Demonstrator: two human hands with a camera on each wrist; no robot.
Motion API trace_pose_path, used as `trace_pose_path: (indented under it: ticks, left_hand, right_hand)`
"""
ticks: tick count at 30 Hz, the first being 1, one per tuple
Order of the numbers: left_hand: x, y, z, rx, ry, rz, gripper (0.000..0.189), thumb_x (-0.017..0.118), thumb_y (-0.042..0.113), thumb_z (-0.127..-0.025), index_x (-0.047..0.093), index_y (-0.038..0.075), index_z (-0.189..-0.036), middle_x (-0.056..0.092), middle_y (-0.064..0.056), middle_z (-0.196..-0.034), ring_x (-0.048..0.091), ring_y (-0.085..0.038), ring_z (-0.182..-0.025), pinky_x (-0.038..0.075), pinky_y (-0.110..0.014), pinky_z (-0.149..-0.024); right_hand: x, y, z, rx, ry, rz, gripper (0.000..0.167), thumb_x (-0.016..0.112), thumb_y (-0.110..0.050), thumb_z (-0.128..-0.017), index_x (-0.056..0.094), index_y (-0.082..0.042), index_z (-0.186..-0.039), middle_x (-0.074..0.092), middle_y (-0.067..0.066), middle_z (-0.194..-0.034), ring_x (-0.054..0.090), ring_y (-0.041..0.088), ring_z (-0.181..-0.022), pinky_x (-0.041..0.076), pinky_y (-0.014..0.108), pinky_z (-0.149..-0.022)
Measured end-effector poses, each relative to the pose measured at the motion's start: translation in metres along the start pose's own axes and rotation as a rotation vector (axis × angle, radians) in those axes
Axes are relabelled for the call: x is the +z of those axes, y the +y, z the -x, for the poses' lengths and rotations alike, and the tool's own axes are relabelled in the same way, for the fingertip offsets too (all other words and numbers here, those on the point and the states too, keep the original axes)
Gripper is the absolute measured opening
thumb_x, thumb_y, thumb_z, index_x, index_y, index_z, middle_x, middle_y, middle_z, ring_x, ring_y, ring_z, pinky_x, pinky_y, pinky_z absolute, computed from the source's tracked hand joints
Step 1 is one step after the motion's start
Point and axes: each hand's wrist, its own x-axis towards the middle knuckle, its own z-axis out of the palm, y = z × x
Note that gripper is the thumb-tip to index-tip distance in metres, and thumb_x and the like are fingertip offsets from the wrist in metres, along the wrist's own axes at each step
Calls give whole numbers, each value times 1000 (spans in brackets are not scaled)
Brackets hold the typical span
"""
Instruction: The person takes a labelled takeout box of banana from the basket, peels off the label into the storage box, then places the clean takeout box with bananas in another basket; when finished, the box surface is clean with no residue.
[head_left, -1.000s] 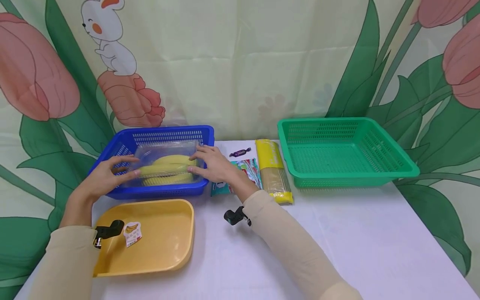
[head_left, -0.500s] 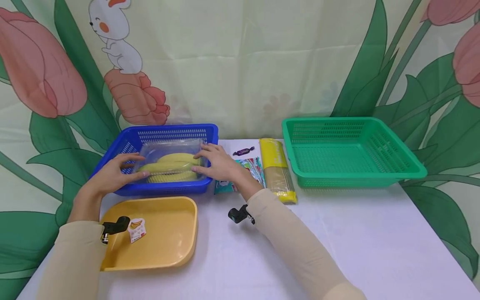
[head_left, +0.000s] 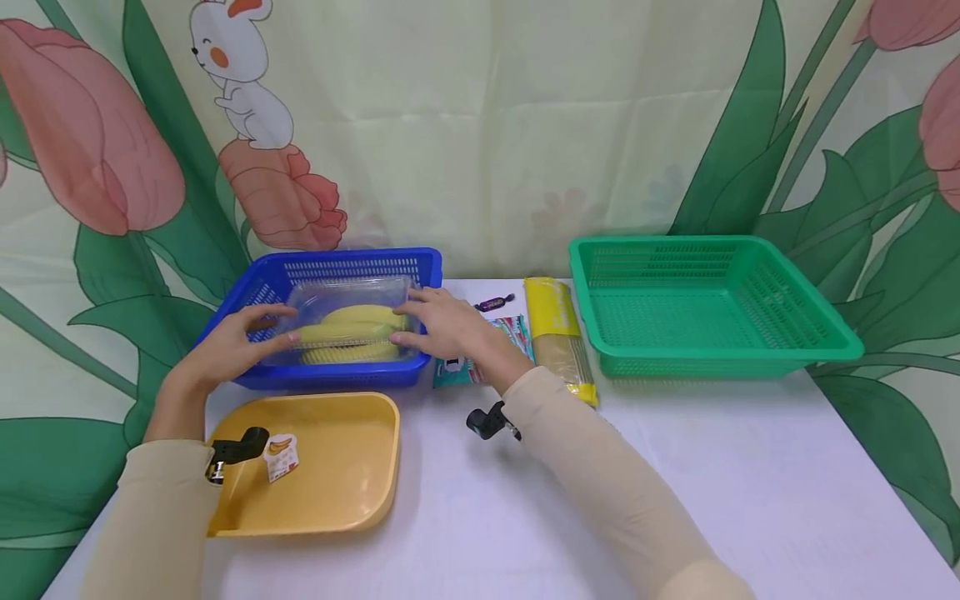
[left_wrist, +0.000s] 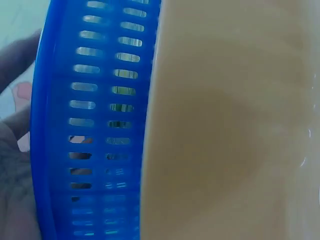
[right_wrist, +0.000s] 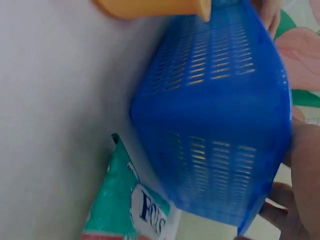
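A clear plastic box with yellow bananas inside sits in the blue basket at the back left. My left hand holds the box's left end, thumb at the front and fingers bent further back. At the opposite end my right hand holds it, fingertips at the lid's edge and thumb lower at the front. In the left wrist view the basket wall hides most of the box. The right wrist view shows the basket's slotted outside with my right fingers behind its rim.
A yellow tray with a banana-printed card stands in front of the basket. Right of it lie a teal packet, a purple-wrapped candy and a yellow noodle pack. A green basket stands at the back right.
The whole scene has shifted slightly right in the head view as the camera turned. Both hands stay at the ends of the box, with hardly any movement against it.
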Motion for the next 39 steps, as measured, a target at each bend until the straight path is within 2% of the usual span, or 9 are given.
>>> trace_pose_path:
  ticks: [2, 5, 9, 15, 20, 25, 31, 35, 39]
  left_hand:
    - [0, 4, 1, 39, 18, -11, 61, 65, 42, -101, 50, 5, -147, 31, -30, -160, 29, -54, -146, 33, -73, -110]
    - [2, 13, 5, 87, 38, -82, 57, 67, 37, -101, 52, 2, -144, 30, -33, -159, 21, -56, -147, 27, -77, -110]
    - [5, 28, 7, 105, 46, -193, 57, 68, 38, -100, 53, 4, -143, 26, -32, -161, 14, -59, -147, 18, -82, -109]
    - [14, 50, 3, 165, 61, -239, 59, 69, 36, -99, 51, 3, -145, 29, -30, -160, 19, -57, -147, 18, -79, -112]
    - [17, 64, -5, 192, 57, -285, 67, 65, 39, -101, 42, 3, -152, 31, -30, -159, 19, -54, -148, 17, -76, -115]
    - [25, 76, -9, 214, 40, -287, 71, 62, 43, -102, 37, 5, -156, 28, -28, -162, 16, -53, -149, 17, -76, -115]
    - [40, 83, -8, 262, 44, -295, 69, 61, 43, -103, 38, 4, -155, 28, -27, -162, 18, -53, -148, 18, -75, -115]
    - [48, 91, -5, 282, 38, -291, 67, 60, 43, -103, 39, 6, -155, 25, -25, -164, 17, -51, -149, 19, -75, -115]
    - [55, 97, -2, 260, 12, -279, 68, 59, 44, -103, 37, 9, -158, 21, -22, -167, 13, -50, -152, 17, -78, -114]
  right_hand:
    - [-3, -1, 2, -26, -20, 14, 63, 47, -62, -103, 44, -28, -156, 30, 6, -168, 25, 29, -155, 28, 50, -124]
    - [-5, -2, 7, -62, -34, 12, 64, 45, -60, -104, 40, -26, -159, 28, 7, -169, 25, 31, -155, 27, 48, -125]
    - [-8, 2, 13, -88, -35, -25, 64, 46, -58, -105, 39, -25, -159, 25, 6, -170, 23, 32, -156, 26, 48, -125]
    - [-15, 14, 27, -100, -18, -89, 63, 47, -56, -105, 39, -24, -159, 23, 5, -170, 23, 31, -156, 27, 49, -125]
    - [-21, 20, 45, -63, 13, -105, 65, 51, -55, -104, 38, -25, -160, 22, 2, -171, 20, 27, -157, 28, 49, -124]
    - [-23, 27, 64, -42, 26, -49, 66, 55, -53, -103, 37, -24, -160, 20, 3, -171, 17, 26, -158, 26, 48, -125]
    - [-20, 37, 87, -33, -2, 32, 65, 56, -49, -104, 37, -23, -160, 17, 6, -172, 11, 34, -159, 20, 53, -126]
    - [-19, 44, 101, -39, 45, 58, 64, 61, -44, -103, 39, -22, -159, 21, 8, -171, 15, 35, -158, 18, 52, -126]
    - [-18, 49, 114, -48, 86, 152, 63, 61, -43, -102, 41, -23, -158, 23, 8, -170, 18, 34, -157, 15, 50, -128]
